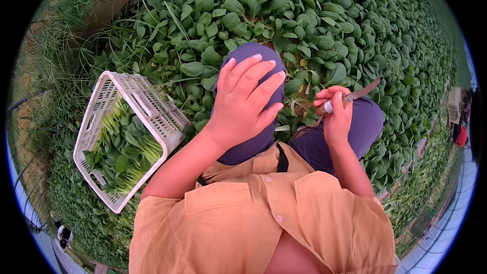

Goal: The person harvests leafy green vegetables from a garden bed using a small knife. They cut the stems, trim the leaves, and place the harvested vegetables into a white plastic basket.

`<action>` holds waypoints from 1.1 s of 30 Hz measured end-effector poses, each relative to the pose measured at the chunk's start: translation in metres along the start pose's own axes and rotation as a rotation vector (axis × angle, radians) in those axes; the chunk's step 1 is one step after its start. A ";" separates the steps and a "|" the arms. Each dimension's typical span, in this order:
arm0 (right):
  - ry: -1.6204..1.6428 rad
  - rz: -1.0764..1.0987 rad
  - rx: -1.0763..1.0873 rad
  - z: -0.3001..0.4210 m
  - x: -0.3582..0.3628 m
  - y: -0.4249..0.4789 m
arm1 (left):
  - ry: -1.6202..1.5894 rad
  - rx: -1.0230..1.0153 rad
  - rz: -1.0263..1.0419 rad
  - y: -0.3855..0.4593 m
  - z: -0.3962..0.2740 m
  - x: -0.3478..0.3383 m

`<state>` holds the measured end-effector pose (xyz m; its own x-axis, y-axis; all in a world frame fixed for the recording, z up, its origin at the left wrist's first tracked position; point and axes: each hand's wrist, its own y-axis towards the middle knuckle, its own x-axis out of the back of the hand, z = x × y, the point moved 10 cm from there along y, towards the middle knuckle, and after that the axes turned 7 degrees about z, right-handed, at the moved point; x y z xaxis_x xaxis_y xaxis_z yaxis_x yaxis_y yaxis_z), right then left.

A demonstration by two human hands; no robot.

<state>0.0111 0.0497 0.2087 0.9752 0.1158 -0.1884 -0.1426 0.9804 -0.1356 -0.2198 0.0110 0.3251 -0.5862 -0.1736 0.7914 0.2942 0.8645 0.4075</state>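
Note:
My left hand (249,97) rests palm down on my raised knee in purple trousers, fingers spread and holding nothing. My right hand (336,112) is closed around the handle of a knife (363,92), above my other knee; its curved blade points up and to the right. Dense leafy greens (315,42) grow in front of my knees, with a little soil and some cut or yellowed leaves between them. To my left stands a white plastic crate (165,137), tilted in this view, holding bunches of harvested greens (129,148) with pale stems.
A weathered wooden beam (110,2) lies among tall grass at the upper left. Far right are another light crate (454,105) and a person partly in red (460,135). A dark green crate (422,221) stands at the lower right. Another person (64,233) is at the far lower left.

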 end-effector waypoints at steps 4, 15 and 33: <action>-0.046 -0.031 -0.071 -0.013 0.002 0.016 | -0.269 0.255 -0.015 -0.025 0.076 -0.009; -0.233 -0.076 -0.358 -0.095 -0.005 0.082 | -0.540 0.744 0.020 -0.091 0.212 -0.089; -0.578 0.543 -0.390 -0.229 -0.106 0.238 | -0.271 0.670 0.139 -0.077 0.277 -0.165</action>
<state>-0.1644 0.2344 -0.0264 0.6741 0.7155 0.1833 -0.5554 0.6546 -0.5128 -0.3547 0.1042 0.0367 -0.7684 0.0063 0.6399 -0.0941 0.9880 -0.1226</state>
